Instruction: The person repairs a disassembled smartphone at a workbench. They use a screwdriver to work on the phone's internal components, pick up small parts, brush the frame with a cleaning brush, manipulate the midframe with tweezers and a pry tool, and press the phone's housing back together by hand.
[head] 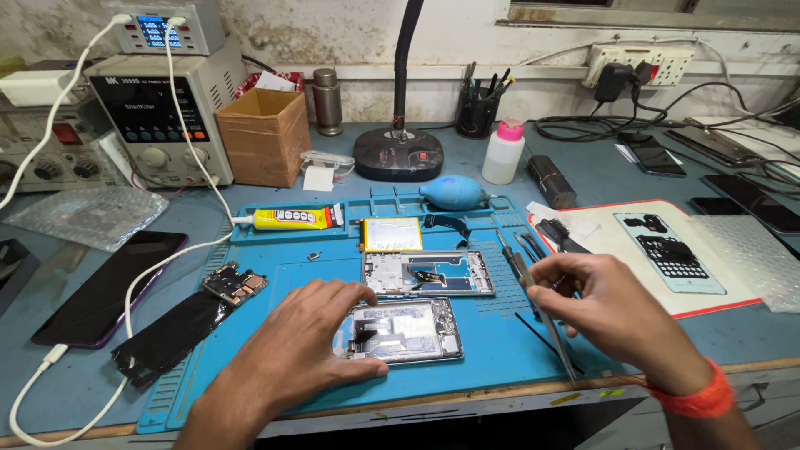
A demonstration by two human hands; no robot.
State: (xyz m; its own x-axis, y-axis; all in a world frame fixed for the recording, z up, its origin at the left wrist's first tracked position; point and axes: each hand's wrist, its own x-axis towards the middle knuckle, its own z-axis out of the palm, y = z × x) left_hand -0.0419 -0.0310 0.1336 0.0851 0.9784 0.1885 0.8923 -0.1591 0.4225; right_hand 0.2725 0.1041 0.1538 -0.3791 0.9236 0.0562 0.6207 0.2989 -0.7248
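Far left, a glossy black phone [104,287] lies flat off the blue ribbed mat [492,333]. Left hand [304,346] grips the opened phone [404,331] near the mat's front edge, bare metal guts showing. Right hand [612,312] pinches thin steel tweezers [542,312]; open mat between them.

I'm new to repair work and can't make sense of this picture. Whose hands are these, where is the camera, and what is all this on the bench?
One head-worn camera looks down at a person's own two hands. The left hand steadies an opened phone on a blue work mat. The right hand holds tweezers. Above lie a second phone frame, a yellow battery, a yellow glue tube and a blue air blower. A power supply stands at the back left.
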